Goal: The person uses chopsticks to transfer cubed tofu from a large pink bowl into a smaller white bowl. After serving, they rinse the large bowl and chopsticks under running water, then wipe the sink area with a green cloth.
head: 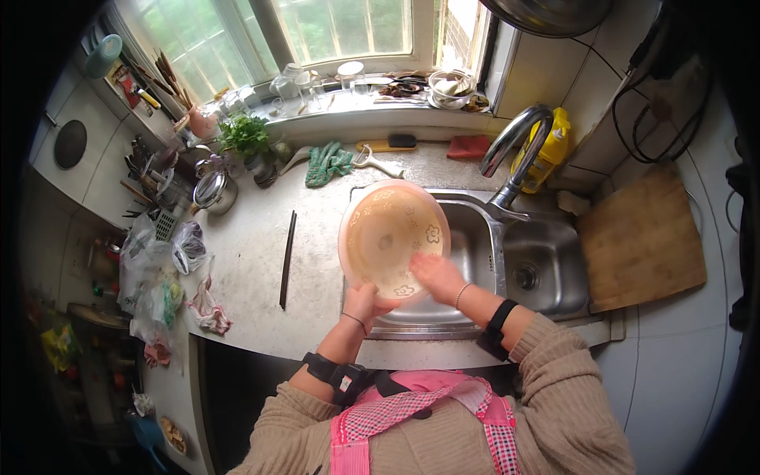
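Note:
A pale pink plastic basin (383,234) with a flower pattern is tilted over the left bowl of a stainless steel double sink (475,279). My left hand (363,306) grips the basin's near rim, its thumb over the edge. My right hand (436,276) is at the basin's near right side, fingers reaching inside against the wall and slightly blurred. Behind the sink a chrome faucet (522,151) arches up. No running water shows at its spout. The basin covers much of the left bowl.
Black chopsticks (288,261) lie on the counter at left. A white peeler (378,161), green glove (328,165) and red cloth (468,147) lie behind the basin. A wooden cutting board (644,237) leans at right beside the sink. Plastic bags (145,267) sit at far left.

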Tool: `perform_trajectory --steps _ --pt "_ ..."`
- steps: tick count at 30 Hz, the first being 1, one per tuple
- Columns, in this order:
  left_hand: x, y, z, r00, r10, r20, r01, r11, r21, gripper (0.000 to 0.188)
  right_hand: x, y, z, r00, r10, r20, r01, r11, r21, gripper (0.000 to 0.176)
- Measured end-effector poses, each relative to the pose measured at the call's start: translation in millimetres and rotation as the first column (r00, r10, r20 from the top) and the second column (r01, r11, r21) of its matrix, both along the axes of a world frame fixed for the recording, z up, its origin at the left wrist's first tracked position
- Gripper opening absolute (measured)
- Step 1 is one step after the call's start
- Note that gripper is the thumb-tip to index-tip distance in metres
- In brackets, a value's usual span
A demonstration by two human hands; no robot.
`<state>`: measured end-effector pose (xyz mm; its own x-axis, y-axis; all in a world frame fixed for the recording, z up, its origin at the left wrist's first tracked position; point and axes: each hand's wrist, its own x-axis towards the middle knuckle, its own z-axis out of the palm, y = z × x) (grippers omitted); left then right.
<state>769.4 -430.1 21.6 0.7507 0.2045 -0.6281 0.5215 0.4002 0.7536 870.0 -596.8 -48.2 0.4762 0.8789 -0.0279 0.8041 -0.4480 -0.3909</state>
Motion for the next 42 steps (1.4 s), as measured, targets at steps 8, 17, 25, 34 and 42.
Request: perform_trajectory --steps 8,17,25,34,42 --pt "6.0 29.6 2.9 0.995 -0.068 -0.079 0.07 0.997 0.026 0.037 22.8 -29.3 5.1 0.931 0.137 0.339 -0.224 0.946 0.233 0.023" --pt "9.4 -23.7 -12.7 0.972 -0.032 0.231 -0.003 0.988 0.152 0.052 -4.4 10.0 20.3 0.957 -0.153 0.247 0.051 0.926 0.375 0.018" --pt "2.2 -17.5 -49.9 0.931 0.242 0.273 -0.242 0.97 -0.033 0.046 -32.0 36.3 15.2 0.994 0.036 -0.101 0.019 0.867 0.499 0.041" --pt "-0.8 -12.4 -21.5 0.982 0.126 0.141 -0.129 0.991 0.017 0.04 -26.3 25.1 14.8 0.987 0.004 -0.16 0.024 0.985 0.171 0.036" --pt "-7.2 -16.3 -0.5 0.982 0.153 0.107 -0.152 0.988 -0.016 0.039 5.2 -2.0 1.3 0.939 -0.023 0.343 0.007 0.999 0.048 0.042"
